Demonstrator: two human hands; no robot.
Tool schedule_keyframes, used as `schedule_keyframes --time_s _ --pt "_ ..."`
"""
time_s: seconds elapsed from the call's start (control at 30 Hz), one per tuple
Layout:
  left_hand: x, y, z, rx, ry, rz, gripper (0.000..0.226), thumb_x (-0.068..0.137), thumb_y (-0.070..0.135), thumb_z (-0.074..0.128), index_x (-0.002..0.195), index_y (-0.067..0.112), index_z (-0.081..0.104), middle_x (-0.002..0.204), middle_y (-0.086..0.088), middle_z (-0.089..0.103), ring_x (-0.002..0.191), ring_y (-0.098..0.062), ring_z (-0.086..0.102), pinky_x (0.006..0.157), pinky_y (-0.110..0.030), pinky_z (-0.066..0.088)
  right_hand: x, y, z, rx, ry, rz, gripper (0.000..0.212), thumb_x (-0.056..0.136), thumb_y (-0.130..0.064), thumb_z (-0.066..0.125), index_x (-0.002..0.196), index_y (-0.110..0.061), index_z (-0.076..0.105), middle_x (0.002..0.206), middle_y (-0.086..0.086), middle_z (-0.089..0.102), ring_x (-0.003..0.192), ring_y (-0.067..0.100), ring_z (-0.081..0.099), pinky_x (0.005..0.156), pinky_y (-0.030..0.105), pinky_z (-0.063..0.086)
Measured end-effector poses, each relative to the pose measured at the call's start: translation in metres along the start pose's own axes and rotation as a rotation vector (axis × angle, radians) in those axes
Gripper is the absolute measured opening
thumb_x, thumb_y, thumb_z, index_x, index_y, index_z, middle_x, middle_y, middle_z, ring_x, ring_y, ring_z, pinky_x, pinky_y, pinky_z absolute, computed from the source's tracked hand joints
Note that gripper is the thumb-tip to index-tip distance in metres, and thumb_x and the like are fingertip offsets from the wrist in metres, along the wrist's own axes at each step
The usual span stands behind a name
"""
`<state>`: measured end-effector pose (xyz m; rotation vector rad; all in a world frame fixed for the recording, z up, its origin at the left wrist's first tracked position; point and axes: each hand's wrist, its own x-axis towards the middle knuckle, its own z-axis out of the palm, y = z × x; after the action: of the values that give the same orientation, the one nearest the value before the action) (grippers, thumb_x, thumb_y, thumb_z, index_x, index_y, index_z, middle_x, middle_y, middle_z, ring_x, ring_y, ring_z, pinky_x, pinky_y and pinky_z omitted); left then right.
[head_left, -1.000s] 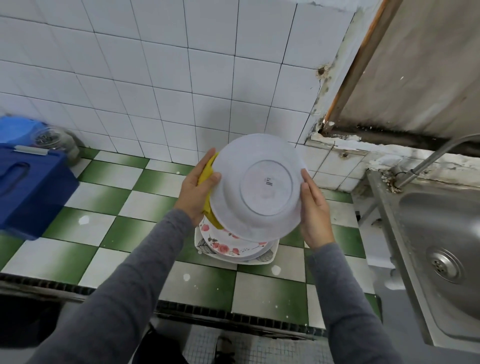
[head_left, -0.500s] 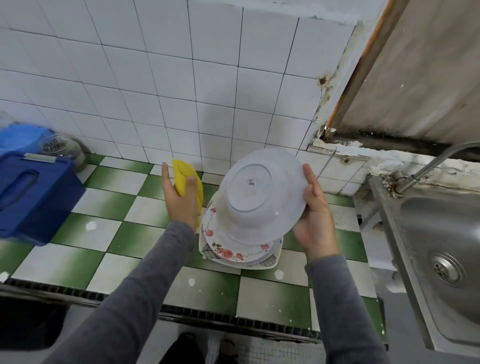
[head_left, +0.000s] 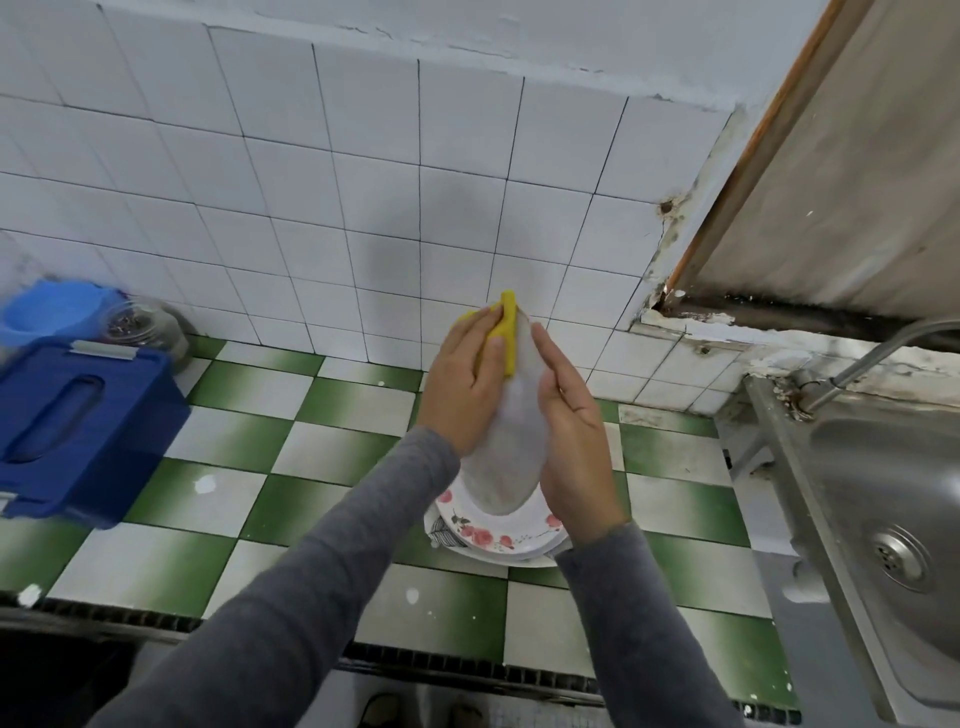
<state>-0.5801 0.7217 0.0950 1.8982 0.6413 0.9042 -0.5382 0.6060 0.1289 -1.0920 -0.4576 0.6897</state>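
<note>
Above the green-and-white tiled counter (head_left: 322, 447), just over a stack of plates (head_left: 491, 538), the person holds a white plate (head_left: 511, 452) between both hands; the left hand (head_left: 462, 384) grasps a yellow sponge (head_left: 510, 338), its fingers curled over the sponge's outer face and pressing it against the plate's left side near the top rim; the right hand (head_left: 571, 441) is not clenched; its fingers lie nearly straight along the plate's right side, flat against it, and how its thumb sits cannot be told.

The plate stands on edge and is seen almost edge-on, so that it shows as a narrow upright shape; its long axis runs from the top rim, up toward the white wall tiles (head_left: 363, 208), down to the bottom rim, which hangs just above the flowered top plate of the stack; whether the rim touches that plate cannot be told; its two faces point left and right, one to each palm.

Both forearms, in grey sleeves, rise from the lower edge of the view and converge on the plate, the hands facing each other with fingertips pointing up and away; a blue box (head_left: 78, 426) sits at the far left of the counter and a steel sink (head_left: 883, 493) lies at the right.
</note>
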Motion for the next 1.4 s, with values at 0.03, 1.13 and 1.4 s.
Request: schedule_keyframes --time_s 0.03,1.13,1.4 --pt "0.005 0.000 -0.005 -0.023 0.013 -0.014 0.042 0.105 0.031 0.039 0.142 0.017 0.052 0.144 0.004 0.051 0.134 -0.008 0.044 0.117 -0.037 0.034 -0.001 -0.001 0.003 0.015 -0.012 0.004 0.040 0.090 -0.029 0.055 0.129 -0.025 0.061 0.138 -0.006 0.062 0.125 0.017 0.061 0.104 0.038 0.051" --pt "-0.030 -0.038 -0.024 0.180 -0.021 0.536 0.048 0.102 0.019 0.038 0.149 0.007 0.039 0.157 -0.010 0.037 0.149 -0.033 0.026 0.118 -0.056 0.027 0.011 -0.001 0.051 0.457 0.301 -0.059 0.039 0.108 -0.016 0.038 0.139 -0.030 0.056 0.131 -0.002 0.066 0.120 0.022 0.064 0.093 0.033 0.057" --pt "0.007 -0.013 -0.030 0.136 -0.105 0.284 0.052 0.102 0.035 0.031 0.148 0.014 0.045 0.155 -0.003 0.039 0.146 -0.015 0.031 0.120 -0.042 0.028 -0.007 0.002 0.052 0.075 0.130 -0.022 0.036 0.107 -0.018 0.040 0.136 -0.027 0.060 0.140 -0.005 0.061 0.127 0.016 0.059 0.103 0.035 0.052"
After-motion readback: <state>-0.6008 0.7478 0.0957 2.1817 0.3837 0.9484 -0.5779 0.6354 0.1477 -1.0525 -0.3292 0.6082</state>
